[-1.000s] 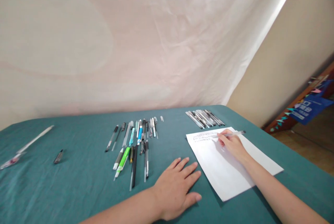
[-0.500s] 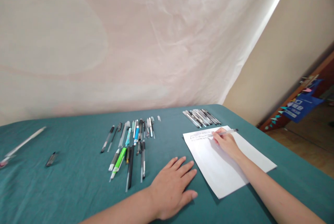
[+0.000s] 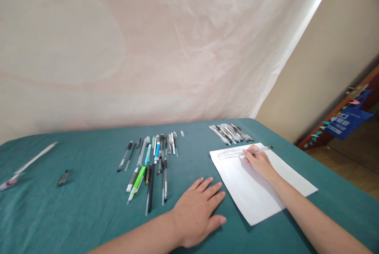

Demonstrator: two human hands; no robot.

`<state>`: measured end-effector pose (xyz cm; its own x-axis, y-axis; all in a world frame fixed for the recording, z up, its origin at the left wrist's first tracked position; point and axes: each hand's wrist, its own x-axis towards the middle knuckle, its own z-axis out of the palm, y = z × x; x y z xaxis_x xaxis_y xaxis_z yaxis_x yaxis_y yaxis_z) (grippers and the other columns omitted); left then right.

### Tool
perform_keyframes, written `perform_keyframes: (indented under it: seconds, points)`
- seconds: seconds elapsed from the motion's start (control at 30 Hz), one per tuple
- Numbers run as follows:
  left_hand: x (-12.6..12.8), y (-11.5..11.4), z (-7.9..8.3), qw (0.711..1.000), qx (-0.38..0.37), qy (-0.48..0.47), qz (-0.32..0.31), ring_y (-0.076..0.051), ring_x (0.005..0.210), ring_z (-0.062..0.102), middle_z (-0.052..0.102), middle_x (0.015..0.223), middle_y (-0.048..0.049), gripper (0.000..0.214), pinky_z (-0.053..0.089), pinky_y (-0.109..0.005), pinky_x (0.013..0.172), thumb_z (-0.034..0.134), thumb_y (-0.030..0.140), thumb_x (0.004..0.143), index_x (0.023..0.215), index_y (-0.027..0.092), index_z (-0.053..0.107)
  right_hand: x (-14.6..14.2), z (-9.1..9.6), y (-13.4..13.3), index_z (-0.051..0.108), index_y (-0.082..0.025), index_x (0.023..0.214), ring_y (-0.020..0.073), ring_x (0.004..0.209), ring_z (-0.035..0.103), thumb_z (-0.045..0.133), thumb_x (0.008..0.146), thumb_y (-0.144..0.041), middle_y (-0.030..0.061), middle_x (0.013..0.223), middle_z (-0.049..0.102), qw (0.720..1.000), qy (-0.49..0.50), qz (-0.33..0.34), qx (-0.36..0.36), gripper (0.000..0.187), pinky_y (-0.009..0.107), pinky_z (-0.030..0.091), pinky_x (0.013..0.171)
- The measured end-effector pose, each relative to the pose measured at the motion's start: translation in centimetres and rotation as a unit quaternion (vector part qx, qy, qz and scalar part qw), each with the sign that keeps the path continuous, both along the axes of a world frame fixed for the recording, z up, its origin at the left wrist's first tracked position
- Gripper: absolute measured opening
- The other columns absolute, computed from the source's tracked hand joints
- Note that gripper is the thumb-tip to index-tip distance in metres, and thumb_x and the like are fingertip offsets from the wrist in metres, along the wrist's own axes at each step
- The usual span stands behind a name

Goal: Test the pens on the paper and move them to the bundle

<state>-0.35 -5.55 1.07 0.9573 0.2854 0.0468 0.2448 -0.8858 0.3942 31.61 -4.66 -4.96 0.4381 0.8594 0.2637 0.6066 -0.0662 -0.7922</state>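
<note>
Pen (image 3: 265, 149), slim, clear-barrelled, clamped in right hand (image 3: 260, 162) fingers; left hand (image 3: 198, 210) fingers splayed flat.

View drifted left, then partly back; right hand (image 3: 259, 162) and pen (image 3: 256, 150) hardly moved

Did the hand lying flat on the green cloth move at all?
No. The left hand lies the same gap from the white paper sheet on the teal tablecloth as before.
</note>
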Motion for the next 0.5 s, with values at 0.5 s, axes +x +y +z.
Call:
perform_keyframes:
  seconds: [0.5]
  points:
    - [-0.04,0.03,-0.12,1.000,0.002,-0.001,0.003,-0.024,0.132,0.017,0.025,0.144,-0.0023,0.053,0.015,-0.042,0.107,0.023,0.050,0.090,0.137,0.025,0.027,-0.13,0.16,-0.13,0.050,-0.020,0.063,0.0107,0.041,0.045,0.053,0.076,-0.040,-0.0034,0.046,0.051,1.000,-0.003,-0.001,0.000,0.025,0.022,0.032,0.041]
